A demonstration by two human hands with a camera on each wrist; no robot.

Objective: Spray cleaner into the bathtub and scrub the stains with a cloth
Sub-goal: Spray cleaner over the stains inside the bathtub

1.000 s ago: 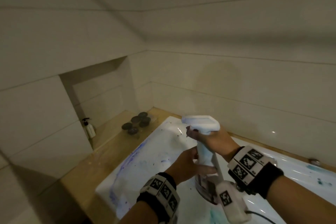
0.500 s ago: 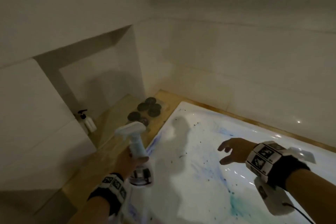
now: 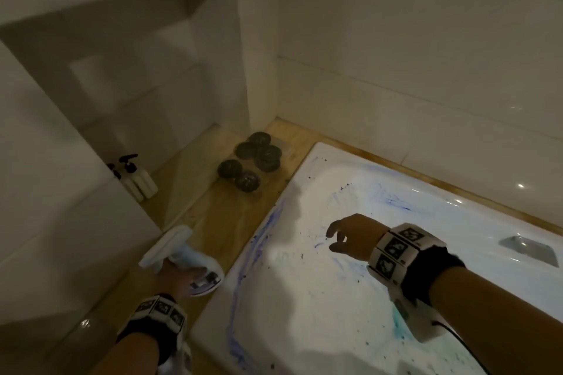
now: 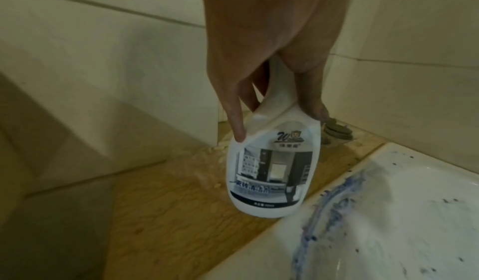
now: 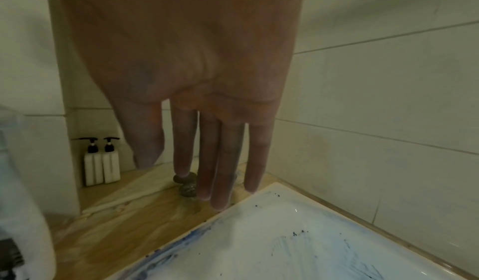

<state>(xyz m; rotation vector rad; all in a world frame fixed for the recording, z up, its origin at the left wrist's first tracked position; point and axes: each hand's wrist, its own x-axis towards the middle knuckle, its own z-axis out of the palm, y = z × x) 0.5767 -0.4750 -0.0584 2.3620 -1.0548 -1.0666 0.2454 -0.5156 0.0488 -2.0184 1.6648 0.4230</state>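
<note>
Tiled bathroom, stained white bathtub (image 3: 350, 298)
Left hand (image 4: 264, 63) grasping white plastic spray bottle (image 4: 269, 161); right hand (image 3: 350, 236) released; bottle could tip off ledge

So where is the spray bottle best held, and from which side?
Around its narrow neck, from above, as the left hand does now. The spray bottle hangs upright over the wooden ledge; its waist narrows below the trigger head, and the body is wider.

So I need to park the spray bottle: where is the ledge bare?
Bare wood lies under the spray bottle, between the wall and the bathtub rim. Farther on, the dark round stones crowd the ledge; the pump bottles fill the niche corner.
</note>
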